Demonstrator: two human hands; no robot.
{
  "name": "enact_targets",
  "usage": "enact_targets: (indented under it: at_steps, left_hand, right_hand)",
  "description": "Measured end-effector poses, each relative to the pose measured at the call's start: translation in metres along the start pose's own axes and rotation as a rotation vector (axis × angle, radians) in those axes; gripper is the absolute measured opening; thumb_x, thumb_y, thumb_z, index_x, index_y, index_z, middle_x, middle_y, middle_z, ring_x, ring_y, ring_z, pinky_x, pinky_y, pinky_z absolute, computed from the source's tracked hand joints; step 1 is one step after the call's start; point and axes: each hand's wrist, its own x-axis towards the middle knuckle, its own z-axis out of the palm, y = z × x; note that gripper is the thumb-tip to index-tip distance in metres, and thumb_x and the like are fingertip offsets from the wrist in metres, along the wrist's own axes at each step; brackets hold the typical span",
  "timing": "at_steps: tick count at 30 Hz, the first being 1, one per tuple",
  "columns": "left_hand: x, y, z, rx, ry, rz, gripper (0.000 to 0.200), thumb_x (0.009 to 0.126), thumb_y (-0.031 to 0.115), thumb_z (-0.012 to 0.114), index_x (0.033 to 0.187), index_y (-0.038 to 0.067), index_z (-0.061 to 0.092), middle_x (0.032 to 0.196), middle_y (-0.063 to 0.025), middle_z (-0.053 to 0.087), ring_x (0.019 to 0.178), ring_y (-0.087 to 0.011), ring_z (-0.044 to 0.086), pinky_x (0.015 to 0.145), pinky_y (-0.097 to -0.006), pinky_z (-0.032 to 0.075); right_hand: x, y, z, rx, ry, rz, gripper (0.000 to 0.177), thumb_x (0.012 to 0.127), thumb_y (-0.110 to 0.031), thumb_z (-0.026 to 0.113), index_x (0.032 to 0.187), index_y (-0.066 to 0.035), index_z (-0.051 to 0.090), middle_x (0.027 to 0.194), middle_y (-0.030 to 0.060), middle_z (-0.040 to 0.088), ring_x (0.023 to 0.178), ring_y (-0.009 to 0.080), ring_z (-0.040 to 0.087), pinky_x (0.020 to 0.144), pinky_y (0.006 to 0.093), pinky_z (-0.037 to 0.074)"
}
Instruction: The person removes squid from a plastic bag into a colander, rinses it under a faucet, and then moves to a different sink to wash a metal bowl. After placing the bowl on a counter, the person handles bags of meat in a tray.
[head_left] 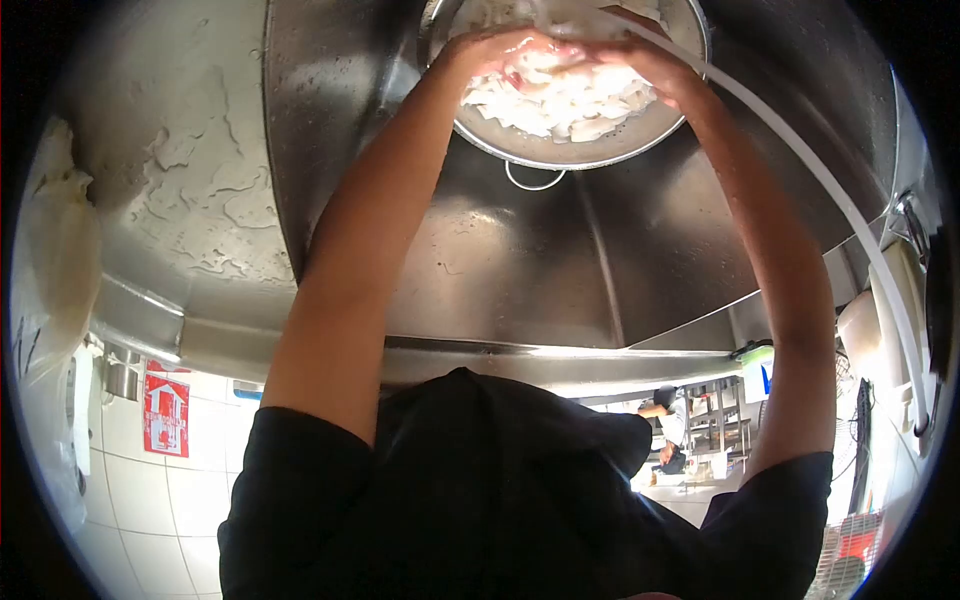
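Observation:
A round metal bowl [574, 152] with a wire loop handle sits in the steel sink at the top of the view. Inside it lies a heap of white, sliced-looking food pieces [570, 100], wet and washed out by glare. From the left, my left hand [510, 48] reaches into the bowl, its fingers curled over some of the pieces. Facing it, my right hand [655, 65] cups the pieces from the right side. Glare and the food hide several fingertips. A pale hose [800, 150] arcs over the right side, its end near the bowl's top.
Steel sink walls [470, 270] surround the bowl. On the left, a wet counter [190, 170] bears a bulging plastic bag [60, 240]. A red sign [166, 415] is on white tiles. Behind me, another person [668, 420] is near metal shelves [720, 420].

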Motion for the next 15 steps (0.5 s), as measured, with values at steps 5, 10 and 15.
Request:
enact_targets:
  at_steps: [5,10,15]
  left_hand:
    - [-0.014,0.003,0.025,0.17,-0.06,0.239,0.059,0.068,0.039,0.071,0.111,0.002,0.057,0.097,-0.0113,0.063,0.086,-0.0195,0.057,0.077,-0.0313,0.042]
    - [0.038,-0.017,0.001,0.11,-0.1,0.297,0.061,0.062,0.023,0.072,0.114,-0.002,0.053,0.101,-0.011,0.06,0.088,-0.0192,0.057,0.08,-0.0302,0.043]
    - [0.068,0.003,0.008,0.188,0.16,0.387,0.045,0.071,0.006,0.064,0.113,-0.002,0.049,0.094,-0.014,0.059,0.089,-0.0153,0.058,0.074,-0.0285,0.047]
  right_hand:
    - [0.006,0.017,-0.019,-0.751,-0.39,-0.182,0.057,0.07,-0.02,0.073,0.121,-0.013,0.049,0.134,0.0132,0.037,0.12,0.0307,0.04,0.102,0.0404,0.036]
    - [0.013,0.018,-0.027,-0.716,-0.343,-0.241,0.066,0.07,-0.016,0.073,0.127,-0.015,0.04,0.136,0.0132,0.035,0.123,0.0297,0.036,0.104,0.0421,0.033]
    - [0.018,-0.004,-0.038,-0.606,-0.337,-0.225,0.076,0.069,-0.013,0.073,0.133,-0.017,0.032,0.137,0.0133,0.033,0.127,0.0288,0.031,0.105,0.0438,0.031]
